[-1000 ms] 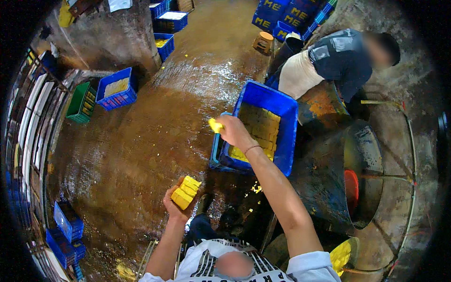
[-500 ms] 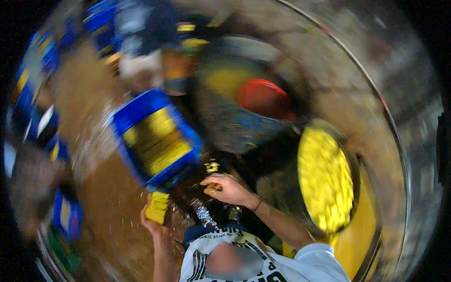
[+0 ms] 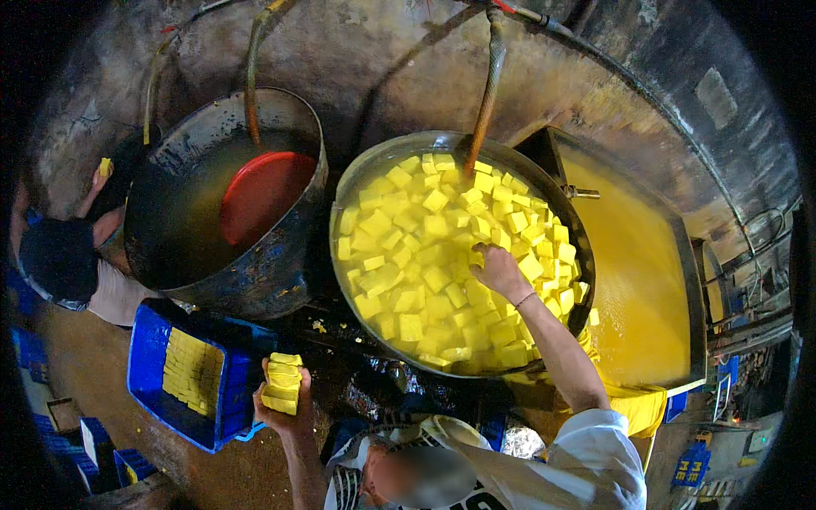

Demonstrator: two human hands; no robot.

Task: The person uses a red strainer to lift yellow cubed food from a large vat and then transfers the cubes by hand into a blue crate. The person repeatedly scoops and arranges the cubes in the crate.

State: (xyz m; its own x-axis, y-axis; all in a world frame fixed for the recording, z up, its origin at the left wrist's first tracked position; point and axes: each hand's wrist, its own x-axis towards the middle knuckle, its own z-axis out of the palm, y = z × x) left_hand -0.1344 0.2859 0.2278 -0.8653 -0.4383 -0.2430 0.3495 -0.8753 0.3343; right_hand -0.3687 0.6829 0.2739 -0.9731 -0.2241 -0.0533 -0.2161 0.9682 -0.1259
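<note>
Several yellow blocks (image 3: 282, 385) are held in a small stack in the left hand (image 3: 285, 416), at about half past seven from the middle of the view. The fingers there are clamped around the sides of the stack, which is borne from beneath by the palm. Each block seems light but soft, wet and slippery, with corners that could crumble under a pinch; hold is best taken across two opposite faces, with flat, gentle fingers and support from below.

Toward 2 o'clock from the stack, loose blocks (image 3: 436, 225) are crowded in the round vat (image 3: 580, 321), many of them under cloudy liquid. Over them the right hand (image 3: 500, 270) is held with its fingers bent and apart; no block is seen in its grasp, though the palm is hidden.

At 9 o'clock from the stack, neat rows of blocks (image 3: 191, 370) are contained in a blue crate (image 3: 242, 374). Near half past eleven, a red basin (image 3: 268, 195) is seen inside a dark drum (image 3: 246, 293). At 10 o'clock, farther off, a yellow piece is held up by a co-worker (image 3: 59, 255).
</note>
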